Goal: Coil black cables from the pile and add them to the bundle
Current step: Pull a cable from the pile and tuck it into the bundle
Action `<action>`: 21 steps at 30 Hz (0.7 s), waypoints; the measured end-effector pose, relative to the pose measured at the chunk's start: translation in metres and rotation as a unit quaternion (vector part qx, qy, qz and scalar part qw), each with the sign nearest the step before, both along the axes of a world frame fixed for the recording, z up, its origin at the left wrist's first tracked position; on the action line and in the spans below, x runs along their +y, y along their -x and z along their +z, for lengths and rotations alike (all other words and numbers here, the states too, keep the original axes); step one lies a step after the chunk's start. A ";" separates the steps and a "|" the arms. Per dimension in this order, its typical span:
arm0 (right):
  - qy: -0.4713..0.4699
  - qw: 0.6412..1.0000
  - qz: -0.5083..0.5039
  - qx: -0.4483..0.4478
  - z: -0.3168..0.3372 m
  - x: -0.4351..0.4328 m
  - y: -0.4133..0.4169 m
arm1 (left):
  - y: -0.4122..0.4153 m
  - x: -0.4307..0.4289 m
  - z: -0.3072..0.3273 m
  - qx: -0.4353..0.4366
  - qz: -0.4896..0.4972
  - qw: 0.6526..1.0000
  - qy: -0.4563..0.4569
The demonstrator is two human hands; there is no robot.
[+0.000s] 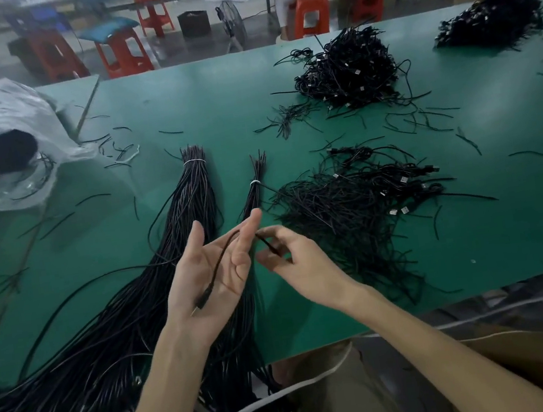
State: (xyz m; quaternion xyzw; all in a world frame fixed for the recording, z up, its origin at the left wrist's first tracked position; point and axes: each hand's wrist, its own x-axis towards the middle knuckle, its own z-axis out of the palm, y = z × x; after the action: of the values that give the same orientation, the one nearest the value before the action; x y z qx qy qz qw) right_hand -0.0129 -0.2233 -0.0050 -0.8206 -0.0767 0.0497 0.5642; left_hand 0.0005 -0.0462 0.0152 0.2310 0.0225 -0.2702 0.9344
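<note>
Right grip (pixel 296 261) pinches black cable (pixel 218 261) draped across left hand (pixel 188 279).

Bare bench (pixel 216 109) lay open ahead. The tangled pile (pixel 350 209) blocked the right; the long bundle (pixel 186 196) crowded the left.

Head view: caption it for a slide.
Left hand cradles a thin black cable, right hand pinches it, above tied black cable bundles on green table.
</note>
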 end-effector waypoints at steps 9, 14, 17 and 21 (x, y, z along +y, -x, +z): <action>-0.144 0.983 -0.117 -0.005 -0.008 -0.005 0.007 | -0.003 0.010 -0.023 0.116 0.101 0.977 0.146; -0.094 0.990 -0.092 -0.041 -0.013 -0.009 0.024 | -0.006 0.007 -0.032 0.079 0.135 0.986 0.056; -0.056 0.995 -0.040 -0.068 -0.014 -0.008 0.036 | -0.010 0.004 -0.027 0.048 0.139 0.986 -0.080; -0.008 0.997 0.027 -0.068 -0.012 -0.010 0.046 | -0.009 0.007 -0.018 0.026 0.138 0.987 -0.073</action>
State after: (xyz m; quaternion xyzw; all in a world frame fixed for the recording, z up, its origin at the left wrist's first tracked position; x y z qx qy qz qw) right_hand -0.0588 -0.2334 -0.0175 -0.8148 -0.1377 0.0085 0.5630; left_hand 0.0097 -0.0389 -0.0029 0.2865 0.0981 -0.1418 0.9424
